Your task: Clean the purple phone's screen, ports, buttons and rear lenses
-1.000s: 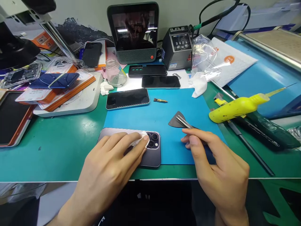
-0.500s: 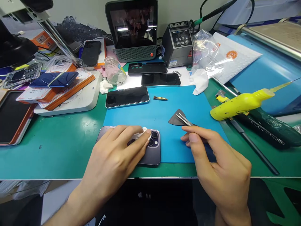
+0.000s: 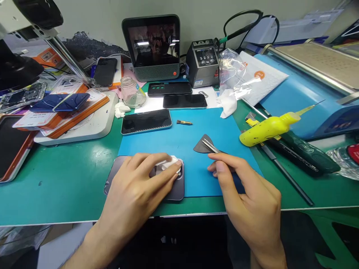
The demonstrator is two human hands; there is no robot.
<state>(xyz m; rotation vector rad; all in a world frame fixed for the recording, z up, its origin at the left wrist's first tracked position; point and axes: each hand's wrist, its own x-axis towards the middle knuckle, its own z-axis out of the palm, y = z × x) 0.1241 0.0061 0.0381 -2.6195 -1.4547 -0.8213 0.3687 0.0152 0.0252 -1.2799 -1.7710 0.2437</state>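
Observation:
A purple-grey smartphone (image 3: 176,193) lies back up at the front edge of the blue mat. My left hand (image 3: 137,190) rests over it, fingers pressing a crumpled white tissue (image 3: 169,163) onto the camera lenses, most of which are covered. To the right, my right hand (image 3: 249,201) pinches a pair of metal tweezers (image 3: 211,146) between thumb and fingers. Their tips lie over a dark grey triangular pick (image 3: 200,145) on the mat; whether they touch it I cannot tell.
Beyond the hands lie a black-screened phone (image 3: 146,121) and a small brass-coloured bit (image 3: 184,122). A yellow needle bottle (image 3: 269,130) sits right of the blue mat (image 3: 157,144). Stacked boxes (image 3: 75,116) stand left, a glass jar (image 3: 131,93) and a soldering station (image 3: 202,63) behind.
My left fingers and the tissue have slid rightward across the phone's camera, covering more lenses. My right hand keeps the tweezers over the pick. The whole view has shifted slightly.

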